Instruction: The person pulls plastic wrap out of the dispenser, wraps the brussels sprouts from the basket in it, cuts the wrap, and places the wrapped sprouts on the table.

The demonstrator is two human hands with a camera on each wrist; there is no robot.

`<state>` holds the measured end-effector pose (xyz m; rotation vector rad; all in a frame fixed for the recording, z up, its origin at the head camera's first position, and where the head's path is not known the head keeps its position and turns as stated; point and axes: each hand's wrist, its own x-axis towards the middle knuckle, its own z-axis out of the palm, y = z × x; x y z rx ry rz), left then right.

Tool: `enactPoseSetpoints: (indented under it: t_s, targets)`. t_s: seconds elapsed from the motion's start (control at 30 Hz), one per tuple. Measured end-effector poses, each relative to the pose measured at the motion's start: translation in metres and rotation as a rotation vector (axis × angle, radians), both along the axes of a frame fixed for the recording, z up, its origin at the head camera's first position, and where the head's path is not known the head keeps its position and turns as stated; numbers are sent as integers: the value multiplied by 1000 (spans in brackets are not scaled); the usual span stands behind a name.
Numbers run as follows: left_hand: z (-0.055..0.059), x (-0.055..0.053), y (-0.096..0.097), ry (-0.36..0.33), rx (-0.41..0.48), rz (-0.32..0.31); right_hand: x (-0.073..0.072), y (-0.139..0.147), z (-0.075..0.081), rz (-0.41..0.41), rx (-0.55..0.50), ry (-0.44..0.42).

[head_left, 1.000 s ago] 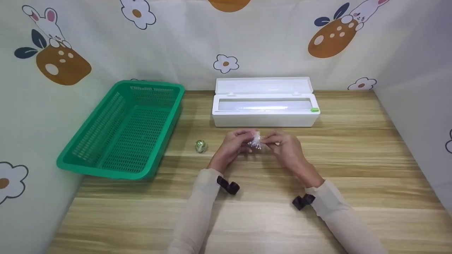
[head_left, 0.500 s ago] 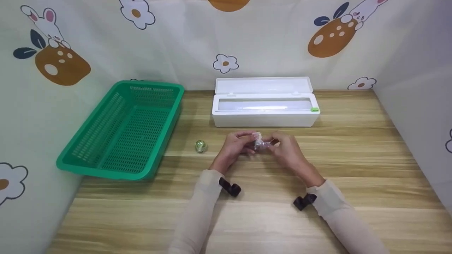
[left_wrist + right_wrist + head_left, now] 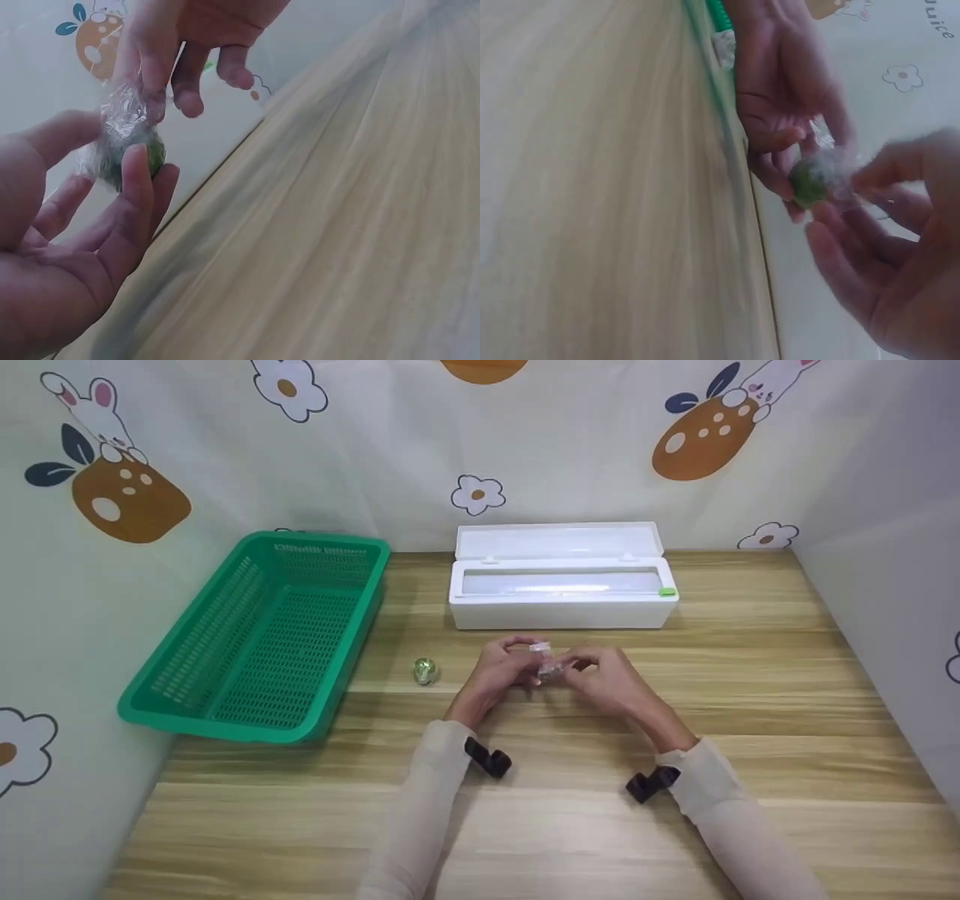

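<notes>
My left hand (image 3: 499, 666) grips a small green lime-like fruit (image 3: 155, 154) between its thumb and fingers, above the table. Crinkled cling film (image 3: 126, 112) covers the fruit and bunches up on one side. With thumb and forefinger my right hand (image 3: 606, 679) pinches that gathered film. From the right wrist side, the green fruit (image 3: 807, 182) shows bare-looking at one end, with clear film (image 3: 836, 171) leading to the right fingers. A second green ball in shiny film (image 3: 425, 670) lies on the table, left of the left hand.
Behind the hands stands a white cling film dispenser (image 3: 564, 615), its lid raised, with a green slide cutter (image 3: 667, 592) at its right end. A green plastic basket (image 3: 300, 733) sits on the left of the wooden table (image 3: 555, 825). A patterned curtain (image 3: 390, 450) hangs behind.
The right fingers have shifted slightly around the gathered film, which now looks more bunched against the fruit. Left hand stays about in place; the wrapped ball on the table has not moved.
</notes>
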<state>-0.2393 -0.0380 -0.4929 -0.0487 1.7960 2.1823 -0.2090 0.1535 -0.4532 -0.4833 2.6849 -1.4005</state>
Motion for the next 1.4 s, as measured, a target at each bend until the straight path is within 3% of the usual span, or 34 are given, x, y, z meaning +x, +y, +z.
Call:
enactPoseSetpoints:
  t_s: [0.17,0.43,0.53,0.67,0.87,1.1,1.33,1.4]
  targets:
    - [1,0,3,32,-73,62,1,-2,4,-23,1,-60]
    - [6,4,11,86,-60,27,1,-3,7,-152,27,-216]
    - [6,5,13,107,-94,31,2,-5,6,-158,72,-193]
    - [5,5,12,73,-125,12,4,-6,3,-164,119,-120]
    - [3,4,5,53,-68,-68,0,-1,3,-114,76,-53]
    - [0,3,2,41,-7,-127,-3,4,6,-85,88,-105]
    - [0,3,-1,28,21,-155,-6,7,9,-222,189,-74]
    - [1,4,-2,26,23,-175,-5,7,9,-228,191,-66]
